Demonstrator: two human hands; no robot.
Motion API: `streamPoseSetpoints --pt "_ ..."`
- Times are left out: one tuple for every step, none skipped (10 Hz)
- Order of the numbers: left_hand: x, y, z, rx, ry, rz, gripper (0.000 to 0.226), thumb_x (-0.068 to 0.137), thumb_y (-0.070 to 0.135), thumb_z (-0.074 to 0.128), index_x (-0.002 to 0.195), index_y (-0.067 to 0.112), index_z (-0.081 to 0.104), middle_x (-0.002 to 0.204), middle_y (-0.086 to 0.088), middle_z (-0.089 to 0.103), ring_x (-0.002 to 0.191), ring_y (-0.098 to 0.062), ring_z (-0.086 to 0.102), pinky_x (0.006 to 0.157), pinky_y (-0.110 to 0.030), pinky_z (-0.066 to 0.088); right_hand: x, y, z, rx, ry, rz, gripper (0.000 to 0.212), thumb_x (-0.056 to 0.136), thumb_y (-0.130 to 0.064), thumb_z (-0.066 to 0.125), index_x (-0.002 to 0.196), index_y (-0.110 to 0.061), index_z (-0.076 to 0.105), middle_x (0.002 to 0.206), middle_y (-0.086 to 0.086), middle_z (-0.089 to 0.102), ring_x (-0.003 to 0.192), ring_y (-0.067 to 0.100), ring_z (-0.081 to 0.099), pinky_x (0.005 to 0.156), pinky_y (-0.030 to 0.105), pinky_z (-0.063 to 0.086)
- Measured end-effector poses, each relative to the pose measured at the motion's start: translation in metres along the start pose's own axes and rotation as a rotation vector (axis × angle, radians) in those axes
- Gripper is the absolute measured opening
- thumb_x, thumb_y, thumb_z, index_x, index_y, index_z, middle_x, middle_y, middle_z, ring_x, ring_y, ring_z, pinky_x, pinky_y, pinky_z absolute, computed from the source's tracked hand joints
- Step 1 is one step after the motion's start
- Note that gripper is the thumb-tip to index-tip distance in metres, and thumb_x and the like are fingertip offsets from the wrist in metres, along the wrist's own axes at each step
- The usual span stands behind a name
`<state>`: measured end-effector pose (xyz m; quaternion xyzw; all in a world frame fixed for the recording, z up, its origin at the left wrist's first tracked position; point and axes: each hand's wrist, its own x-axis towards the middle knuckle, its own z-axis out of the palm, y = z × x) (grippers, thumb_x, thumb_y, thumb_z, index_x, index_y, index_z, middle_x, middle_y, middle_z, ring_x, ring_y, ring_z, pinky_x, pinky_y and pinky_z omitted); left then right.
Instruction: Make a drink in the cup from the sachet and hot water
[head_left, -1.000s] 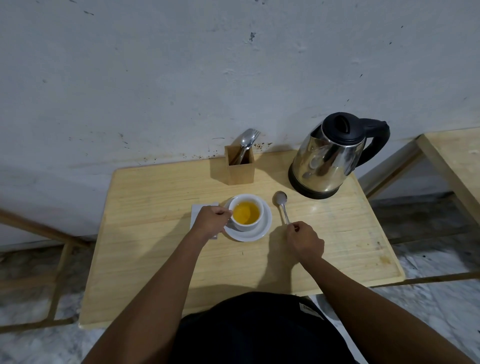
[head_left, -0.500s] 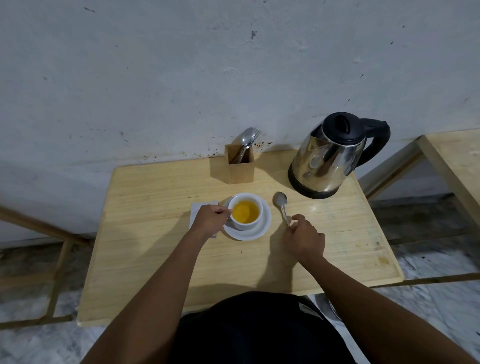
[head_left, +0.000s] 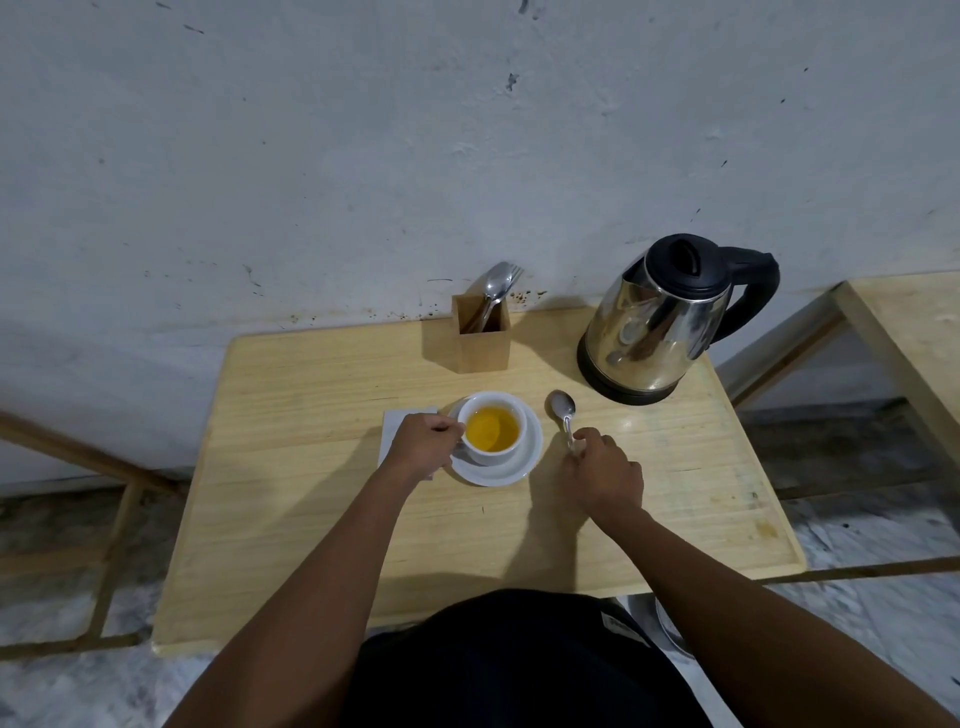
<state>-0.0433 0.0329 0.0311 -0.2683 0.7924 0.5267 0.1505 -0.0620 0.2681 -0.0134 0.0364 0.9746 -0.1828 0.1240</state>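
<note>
Cup (head_left: 492, 427) of orange liquid seated upright on saucer (head_left: 525, 463), mid-bench (head_left: 311, 493). Cup's left side gripped by left hand (head_left: 423, 441), fingers curled. Spoon (head_left: 563, 408) seen just right of saucer, long axis front-to-back, bowl pointed toward wall, handle end pinched by right hand (head_left: 605, 475).

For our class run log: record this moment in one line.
left hand: holds cup | right hand: grips spoon | cup: yellow drink, on saucer | kettle: on table

Dim, soft forearm shadows, wide-angle bending at edges.
</note>
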Motion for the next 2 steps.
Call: streamPoseSetpoints --pt "0.001 -0.001 0.0 0.016 -0.012 0.011 0.02 0.09 0.028 0.06 0.096 0.013 0.071 0.081 -0.011 0.069 0.074 -0.03 0.066 0.074 -0.044 0.056 0.005 -0.004 -0.004 -0.004 0.023 -0.038 0.031 0.096 -0.034 0.048 0.124 -0.022 0.053 0.113 0.003 0.06 0.106 0.026 0.059 0.087 0.041 0.041" --pt "0.001 0.005 -0.004 0.081 -0.01 0.06 0.018 0.089 0.028 0.06 0.094 0.015 0.072 0.099 -0.011 0.072 0.085 -0.027 0.066 0.075 -0.038 0.056 0.013 -0.014 -0.011 0.04 0.057 -0.1 0.03 0.096 -0.033 0.047 0.123 -0.021 0.055 0.113 0.003 0.06 0.108 0.027 0.059 0.089 0.042 0.041"
